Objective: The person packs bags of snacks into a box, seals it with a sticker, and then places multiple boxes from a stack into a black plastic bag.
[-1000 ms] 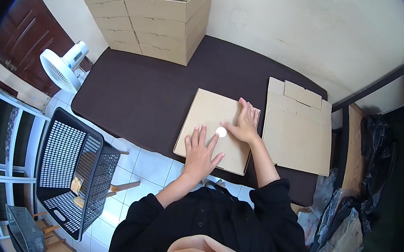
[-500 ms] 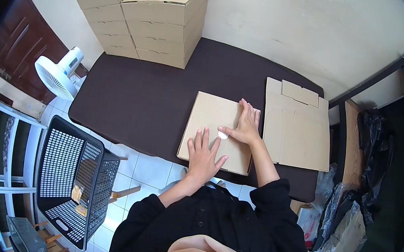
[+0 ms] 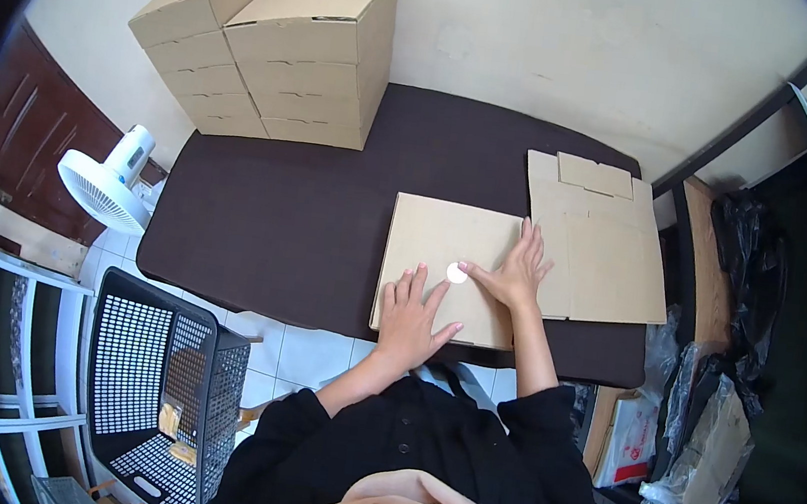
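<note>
A closed brown cardboard box (image 3: 426,230) lies near the front edge of the dark-covered table, with a round white sticker (image 3: 457,274) on its lid. My left hand (image 3: 407,325) rests on the lid's front left part, fingers spread. Over the box's right side, my right hand (image 3: 516,274) is spread too, its thumb touching the sticker and its fingers along the right edge. A flat unfolded cardboard sheet (image 3: 615,253) lies to the right, overlapped by the right fingertips in this view.
Stacked cardboard boxes (image 3: 311,59) stand at the table's back left against the wall. Left of the table are a white fan (image 3: 104,185) and a black plastic basket (image 3: 133,360) holding small packets. A dark-framed rack (image 3: 699,268) with plastic bags stands at the right.
The view has shifted and turned slightly. The box sits squarer and closer to the flat sheet, and my right hand has moved right to its edge.
</note>
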The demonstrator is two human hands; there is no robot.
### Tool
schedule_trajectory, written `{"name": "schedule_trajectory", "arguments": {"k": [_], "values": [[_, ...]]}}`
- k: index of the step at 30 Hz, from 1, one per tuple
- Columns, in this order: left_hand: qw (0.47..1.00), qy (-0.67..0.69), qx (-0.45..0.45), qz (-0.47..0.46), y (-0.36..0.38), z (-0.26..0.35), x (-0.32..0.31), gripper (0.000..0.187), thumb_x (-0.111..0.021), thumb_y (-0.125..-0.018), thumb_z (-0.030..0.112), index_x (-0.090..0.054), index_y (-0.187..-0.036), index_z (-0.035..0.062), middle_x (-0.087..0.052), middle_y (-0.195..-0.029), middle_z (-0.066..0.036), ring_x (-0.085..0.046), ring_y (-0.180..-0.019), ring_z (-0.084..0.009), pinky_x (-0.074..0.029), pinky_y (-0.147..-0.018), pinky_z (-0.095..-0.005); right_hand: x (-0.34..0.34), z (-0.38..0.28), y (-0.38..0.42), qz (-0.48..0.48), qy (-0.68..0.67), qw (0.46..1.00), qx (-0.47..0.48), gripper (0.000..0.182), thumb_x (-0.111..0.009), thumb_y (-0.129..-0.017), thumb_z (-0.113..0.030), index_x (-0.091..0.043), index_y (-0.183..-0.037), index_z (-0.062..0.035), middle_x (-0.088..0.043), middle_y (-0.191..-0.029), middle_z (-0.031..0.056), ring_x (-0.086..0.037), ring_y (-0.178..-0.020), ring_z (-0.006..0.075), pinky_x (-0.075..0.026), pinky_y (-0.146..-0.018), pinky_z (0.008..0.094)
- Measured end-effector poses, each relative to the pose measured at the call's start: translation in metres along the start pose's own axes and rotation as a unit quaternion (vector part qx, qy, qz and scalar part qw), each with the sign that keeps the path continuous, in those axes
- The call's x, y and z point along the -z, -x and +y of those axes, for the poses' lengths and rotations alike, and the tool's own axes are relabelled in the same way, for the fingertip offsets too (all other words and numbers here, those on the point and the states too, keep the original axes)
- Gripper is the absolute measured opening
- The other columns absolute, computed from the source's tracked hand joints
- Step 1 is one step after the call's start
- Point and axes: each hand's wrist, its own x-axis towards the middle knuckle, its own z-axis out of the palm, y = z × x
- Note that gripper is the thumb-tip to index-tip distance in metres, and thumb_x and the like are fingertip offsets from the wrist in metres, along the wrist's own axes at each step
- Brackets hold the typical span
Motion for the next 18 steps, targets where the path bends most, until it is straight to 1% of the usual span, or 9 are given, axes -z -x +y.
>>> {"name": "schedule_trajectory", "arguments": {"k": [4,6,8,10,11,12,14,15,18], "values": [[0.99,0.126,0.058,-0.01,-0.005,-0.029,0.02,0.065,-0.058,-0.076,0.037,-0.033,-0.129,0.0072,-0.028,-0.132,-0.021,-0.028,-0.119,-0.0357,-0.02,-0.096,-0.0459,-0.007,0.019,0.014,0.045,-0.177,0.982,0.037,0.109,-0.069,-0.062,-0.051,-0.006,-0.134,-0.0001,-0.014,-0.137,0.0254,-0.015,-0.129,0.0364,-0.012,-0.102,0.055],[0.964,0.221,0.104,0.104,0.003,-0.051,0.014,0.067,-0.059,-0.077,0.027,-0.026,-0.13,0.0023,-0.026,-0.133,-0.02,-0.025,-0.122,-0.0337,-0.019,-0.1,-0.0433,-0.023,0.039,0.039,0.103,-0.299,0.948,-0.015,0.086,-0.062,-0.075,-0.04,-0.014,-0.133,0.001,-0.019,-0.136,0.0249,-0.021,-0.127,0.0365,-0.019,-0.102,0.0475],[0.951,0.264,0.123,0.101,0.012,-0.058,0.0,0.072,-0.06,-0.077,0.025,-0.02,-0.132,-0.0009,-0.023,-0.135,-0.023,-0.022,-0.125,-0.036,-0.018,-0.102,-0.0428,-0.016,0.033,0.068,0.149,-0.193,0.967,0.065,0.071,-0.056,-0.08,-0.035,-0.022,-0.131,0.0029,-0.023,-0.134,0.0255,-0.025,-0.124,0.0376,-0.022,-0.101,0.0432],[0.932,0.332,0.146,0.013,0.018,-0.057,-0.008,0.077,-0.06,-0.078,0.023,-0.013,-0.134,-0.0003,-0.022,-0.135,-0.025,-0.022,-0.126,-0.0369,-0.019,-0.104,-0.0397,-0.012,0.023,0.088,0.129,-0.112,0.982,0.082,0.072,-0.057,-0.079,-0.035,-0.023,-0.13,0.0039,-0.024,-0.134,0.0263,-0.026,-0.124,0.0384,-0.022,-0.101,0.0435],[0.91,0.391,0.134,0.034,0.016,-0.053,-0.008,0.081,-0.061,-0.078,0.02,-0.007,-0.136,0.0003,-0.024,-0.134,-0.028,-0.026,-0.125,-0.0371,-0.021,-0.103,-0.037,-0.009,0.018,0.09,0.113,-0.033,0.988,0.101,0.073,-0.058,-0.078,-0.035,-0.024,-0.129,0.0049,-0.025,-0.133,0.027,-0.027,-0.123,0.0392,-0.022,-0.101,0.0437],[0.921,0.365,0.13,0.04,0.015,-0.056,-0.011,0.082,-0.061,-0.077,0.018,-0.007,-0.136,0.0004,-0.027,-0.133,-0.027,-0.029,-0.124,-0.0345,-0.022,-0.103,-0.035,-0.004,0.017,0.086,0.107,-0.094,0.986,0.092,0.073,-0.059,-0.078,-0.033,-0.024,-0.13,0.0047,-0.025,-0.134,0.0268,-0.028,-0.123,0.0381,-0.022,-0.102,0.0421],[0.886,0.444,0.127,0.037,0.015,-0.062,-0.018,0.08,-0.06,-0.079,0.017,-0.007,-0.136,0.0009,-0.026,-0.135,-0.024,-0.028,-0.125,-0.0299,-0.021,-0.103,-0.034,-0.017,0.033,0.078,0.075,-0.301,0.949,0.063,0.071,-0.059,-0.079,-0.029,-0.024,-0.131,0.0045,-0.025,-0.135,0.0239,-0.027,-0.125,0.0341,-0.023,-0.102,0.0387],[0.811,0.566,0.146,0.017,0.017,-0.064,-0.021,0.079,-0.06,-0.08,0.015,-0.007,-0.136,0.0003,-0.023,-0.137,-0.021,-0.026,-0.126,-0.0256,-0.021,-0.103,-0.0329,-0.022,0.039,0.076,0.047,-0.392,0.918,0.029,0.07,-0.058,-0.08,-0.027,-0.023,-0.131,0.0052,-0.026,-0.136,0.0224,-0.027,-0.125,0.0312,-0.023,-0.102,0.0366],[0.746,0.633,0.197,-0.053,0.022,-0.073,-0.025,0.079,-0.055,-0.082,0.016,0.0,-0.137,-0.0007,-0.013,-0.141,-0.018,-0.017,-0.13,-0.022,-0.015,-0.104,-0.0303,-0.032,0.066,0.076,-0.11,-0.565,0.817,-0.02,0.069,-0.056,-0.081,-0.022,-0.018,-0.132,0.0061,-0.028,-0.135,0.0193,-0.027,-0.125,0.0241,-0.023,-0.101,0.0324]]}}
